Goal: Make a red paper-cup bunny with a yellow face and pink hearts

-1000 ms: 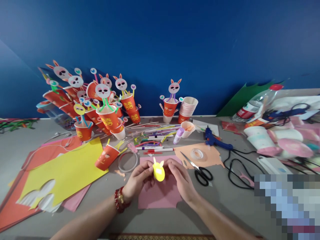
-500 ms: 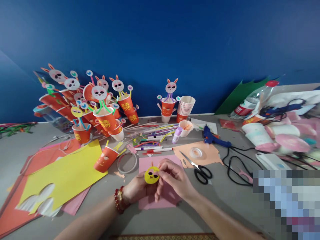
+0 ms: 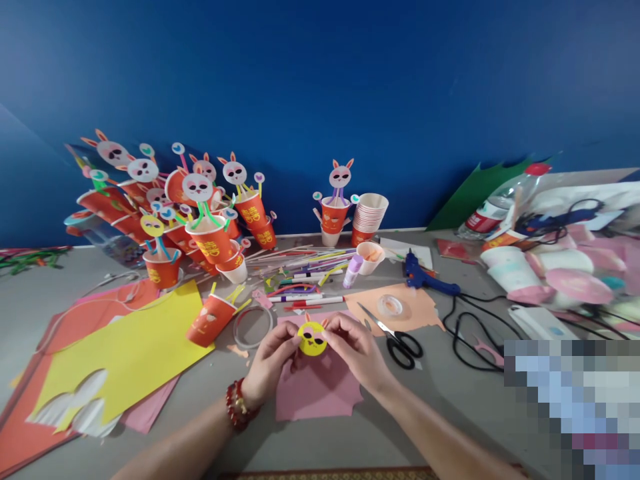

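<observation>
A round yellow paper face (image 3: pixel 313 339) with dark eyes, a pink patch and small ears is held up over a pink sheet (image 3: pixel 320 393). My left hand (image 3: pixel 274 357), with red beads at the wrist, pinches its left edge. The upper right edge, near an ear, is between the fingers of my right hand (image 3: pixel 357 350). Black-handled scissors (image 3: pixel 404 348) lie to the right, by a roll of clear tape (image 3: pixel 390 306) on an orange sheet (image 3: pixel 420 310). An orange cup (image 3: pixel 211 319) with yellow-green strips leans at the left.
Orange cups (image 3: pixel 210 237) with rabbit faces crowd the back left. Behind my hands lie pens (image 3: pixel 307 299) and a purple glue stick (image 3: pixel 353 271). A blue glue gun (image 3: pixel 430 279) with a black cable is at the right. Yellow paper (image 3: pixel 145 347) covers the left side.
The yellow face has moved slightly up and right, and both its ears now show. My left hand has turned from beneath it to pinch its left edge.
</observation>
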Tool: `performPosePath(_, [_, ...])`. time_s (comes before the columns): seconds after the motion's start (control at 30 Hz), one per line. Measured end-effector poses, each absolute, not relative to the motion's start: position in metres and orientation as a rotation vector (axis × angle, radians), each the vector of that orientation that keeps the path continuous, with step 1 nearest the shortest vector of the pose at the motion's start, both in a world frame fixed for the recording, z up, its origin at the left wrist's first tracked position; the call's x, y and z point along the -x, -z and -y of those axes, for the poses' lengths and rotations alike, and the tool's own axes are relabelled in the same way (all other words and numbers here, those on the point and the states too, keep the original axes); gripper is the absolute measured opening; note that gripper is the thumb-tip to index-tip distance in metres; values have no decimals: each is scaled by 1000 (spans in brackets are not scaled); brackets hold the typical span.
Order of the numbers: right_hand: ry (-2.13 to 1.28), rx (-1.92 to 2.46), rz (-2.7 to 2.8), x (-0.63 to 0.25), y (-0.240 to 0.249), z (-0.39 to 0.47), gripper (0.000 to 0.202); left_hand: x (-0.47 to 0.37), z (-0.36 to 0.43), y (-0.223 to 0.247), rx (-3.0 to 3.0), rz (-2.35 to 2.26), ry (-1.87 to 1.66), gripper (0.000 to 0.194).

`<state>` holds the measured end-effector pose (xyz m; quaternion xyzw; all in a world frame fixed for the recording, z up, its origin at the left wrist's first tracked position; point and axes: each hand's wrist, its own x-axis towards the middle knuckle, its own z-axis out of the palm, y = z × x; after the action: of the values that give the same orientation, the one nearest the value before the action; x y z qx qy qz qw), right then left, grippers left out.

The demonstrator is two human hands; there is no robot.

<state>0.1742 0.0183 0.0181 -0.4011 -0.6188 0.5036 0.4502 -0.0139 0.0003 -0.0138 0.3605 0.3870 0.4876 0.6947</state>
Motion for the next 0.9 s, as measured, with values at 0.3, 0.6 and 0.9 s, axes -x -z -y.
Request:
performPosePath(0.3, [-1307,1020,1542,-174,-11,-16,21,15,-2,14,-890,-919,-1137,27])
performPosePath(0.6, [-1312,1029,1526,-174,-12,-16,24,15,-2,14,-883,-875,-1111,27])
performPosePath(0.9, [-1308,1041,1533,-175,-14,-15,22,16,0,16,-861,-840,-1128,23])
